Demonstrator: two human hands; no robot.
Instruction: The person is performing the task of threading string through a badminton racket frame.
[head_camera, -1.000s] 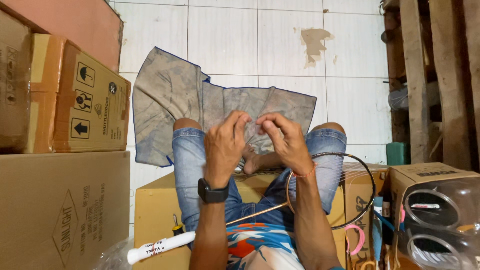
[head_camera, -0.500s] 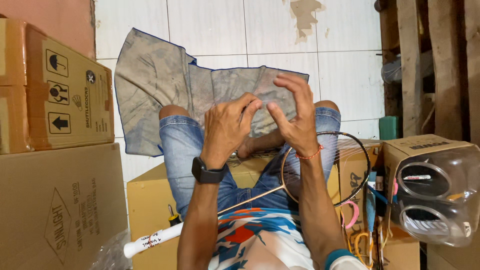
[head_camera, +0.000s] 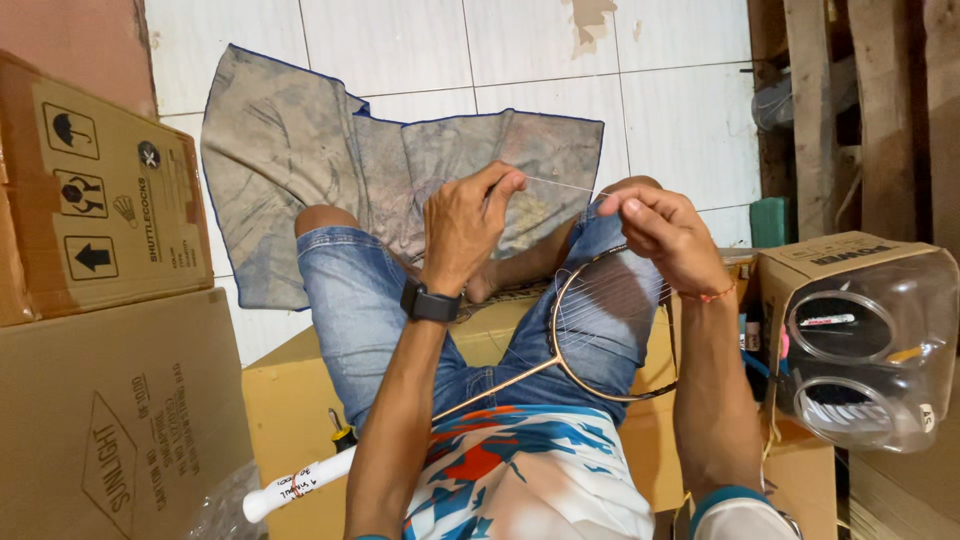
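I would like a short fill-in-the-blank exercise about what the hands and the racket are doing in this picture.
1. The left hand and the right hand stretch a thin ____ between them.
2. The badminton racket lies across the person's ____.
3. A dark ____ sits on the left wrist.
4. The racket's white grip points toward the ____ edge of the picture.

Missing words: string; lap; watch; lower

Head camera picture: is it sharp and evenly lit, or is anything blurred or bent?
Head view: soft, even light, no hard shadows; the left hand, right hand and the thin string stretched between them look sharp; the clear plastic jar shows mild glare; the cardboard boxes lean at the left edge, a wide-lens bend.
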